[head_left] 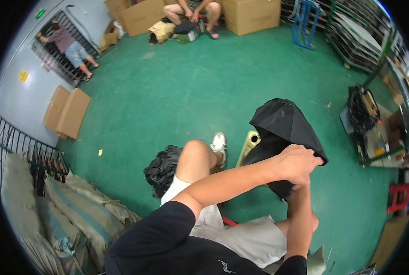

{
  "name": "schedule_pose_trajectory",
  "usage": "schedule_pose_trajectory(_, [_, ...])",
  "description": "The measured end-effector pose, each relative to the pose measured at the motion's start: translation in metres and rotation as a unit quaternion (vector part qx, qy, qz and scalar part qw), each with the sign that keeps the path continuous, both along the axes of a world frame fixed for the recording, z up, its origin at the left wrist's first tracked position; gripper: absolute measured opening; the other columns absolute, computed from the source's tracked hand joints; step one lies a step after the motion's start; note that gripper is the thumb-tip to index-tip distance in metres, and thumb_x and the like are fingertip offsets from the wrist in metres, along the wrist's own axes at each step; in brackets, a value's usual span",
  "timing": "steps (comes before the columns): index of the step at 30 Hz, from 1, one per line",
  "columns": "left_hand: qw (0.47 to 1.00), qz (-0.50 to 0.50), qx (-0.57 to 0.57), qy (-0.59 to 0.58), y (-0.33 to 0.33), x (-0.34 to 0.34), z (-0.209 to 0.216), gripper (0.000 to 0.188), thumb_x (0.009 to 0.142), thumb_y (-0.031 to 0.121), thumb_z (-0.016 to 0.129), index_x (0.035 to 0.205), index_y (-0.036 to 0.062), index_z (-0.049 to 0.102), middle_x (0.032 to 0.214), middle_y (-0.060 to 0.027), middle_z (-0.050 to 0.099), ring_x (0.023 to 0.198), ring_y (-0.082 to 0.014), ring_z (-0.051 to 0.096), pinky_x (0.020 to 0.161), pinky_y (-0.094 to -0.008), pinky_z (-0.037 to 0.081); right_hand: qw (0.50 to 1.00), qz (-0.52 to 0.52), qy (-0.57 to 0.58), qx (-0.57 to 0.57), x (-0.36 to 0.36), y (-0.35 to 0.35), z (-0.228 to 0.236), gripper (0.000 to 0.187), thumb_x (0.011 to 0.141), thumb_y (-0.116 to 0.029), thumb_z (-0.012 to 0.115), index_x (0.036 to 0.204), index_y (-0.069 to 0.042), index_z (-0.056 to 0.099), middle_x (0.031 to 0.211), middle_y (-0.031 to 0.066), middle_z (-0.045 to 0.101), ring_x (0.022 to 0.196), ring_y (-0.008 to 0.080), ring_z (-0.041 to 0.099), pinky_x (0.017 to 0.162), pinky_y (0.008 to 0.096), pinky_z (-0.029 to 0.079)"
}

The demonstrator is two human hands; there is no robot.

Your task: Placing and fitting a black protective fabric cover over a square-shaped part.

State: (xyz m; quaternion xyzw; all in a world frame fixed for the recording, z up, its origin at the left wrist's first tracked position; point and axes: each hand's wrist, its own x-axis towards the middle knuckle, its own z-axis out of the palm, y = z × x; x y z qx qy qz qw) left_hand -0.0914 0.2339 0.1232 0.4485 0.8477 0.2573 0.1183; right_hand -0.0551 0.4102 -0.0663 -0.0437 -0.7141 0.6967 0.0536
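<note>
A black umbrella [284,120], its canopy partly spread into seamed panels, is held up in front of my right knee. My left hand [297,161] reaches across to the right, fingers curled round the umbrella's near right edge. Just below it, my right hand [301,184] is closed on the black cloth, though the left hand hides most of its fingers. The umbrella's shaft and handle cannot be made out. Behind the canopy, a pale yellow roll [246,147] with a dark hollow end leans between my legs. Beside my left leg lies a crumpled black heap of cloth [161,169].
Stuffed woven sacks [87,211] stand at the left. A folded carton [74,112] leans near the wall. A seated person [197,11] and another person by a gate [67,46] are far off. At right are a shelf [383,158] and red stool [398,197].
</note>
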Motion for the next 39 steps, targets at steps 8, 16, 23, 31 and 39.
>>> schedule_pose_trajectory(8, [0.994, -0.005, -0.058, 0.096, 0.029, 0.066, -0.070, 0.038, 0.069, 0.008, 0.063, 0.105, -0.0010, 0.061, 0.126, -0.0391, 0.049, 0.062, -0.0277, 0.068, 0.049, -0.0357, 0.051, 0.960, 0.129, -0.015, 0.248, 0.039, -0.003, 0.053, 0.039, 0.096, -0.032, 0.039, 0.112, -0.007, 0.065, 0.116, 0.0093, 0.067, 0.112, 0.0270, 0.060, 0.094, 0.0380, 0.050])
schedule_pose_trajectory(16, [0.990, 0.022, -0.017, 0.138, 0.004, 0.093, -0.087, 0.062, 0.071, 0.008, 0.063, 0.132, 0.0104, 0.054, 0.144, -0.0289, 0.037, 0.052, -0.0207, 0.059, 0.048, -0.0324, 0.050, 0.986, 0.074, -0.129, -0.080, 0.024, -0.008, 0.004, 0.047, 0.097, -0.040, 0.035, 0.118, -0.008, 0.061, 0.120, 0.0101, 0.064, 0.111, 0.0279, 0.061, 0.096, 0.0406, 0.049])
schedule_pose_trajectory(23, [0.941, 0.171, 0.274, 0.105, -0.022, 0.077, -0.094, 0.069, 0.074, 0.014, 0.067, 0.139, 0.0061, 0.044, 0.135, -0.0223, 0.048, 0.090, -0.0303, 0.067, 0.061, -0.0325, 0.055, 0.920, 0.038, -0.171, -0.350, 0.014, -0.035, -0.024, 0.054, 0.097, -0.047, 0.032, 0.124, -0.008, 0.058, 0.123, 0.0109, 0.062, 0.110, 0.0286, 0.061, 0.098, 0.0428, 0.049])
schedule_pose_trajectory(31, [0.960, 0.273, 0.052, 0.033, -0.021, 0.070, -0.118, 0.068, 0.083, 0.043, 0.067, 0.136, 0.0048, 0.048, 0.145, -0.0138, 0.042, 0.085, -0.0332, 0.068, 0.064, -0.0403, 0.056, 0.886, 0.040, -0.108, -0.449, -0.029, -0.046, -0.044, 0.057, 0.098, -0.047, 0.026, 0.125, -0.009, 0.058, 0.127, 0.0112, 0.060, 0.115, 0.0289, 0.059, 0.102, 0.0427, 0.047])
schedule_pose_trajectory(39, [0.923, 0.272, 0.240, 0.129, -0.044, 0.073, -0.099, 0.046, 0.082, 0.031, 0.071, 0.120, 0.0060, 0.061, 0.124, -0.0104, 0.060, 0.082, -0.0276, 0.069, 0.061, -0.0356, 0.055, 0.867, 0.063, -0.128, -0.478, -0.020, -0.058, -0.018, 0.051, 0.096, -0.045, 0.028, 0.117, -0.012, 0.061, 0.115, 0.0080, 0.065, 0.108, 0.0262, 0.061, 0.096, 0.0404, 0.049])
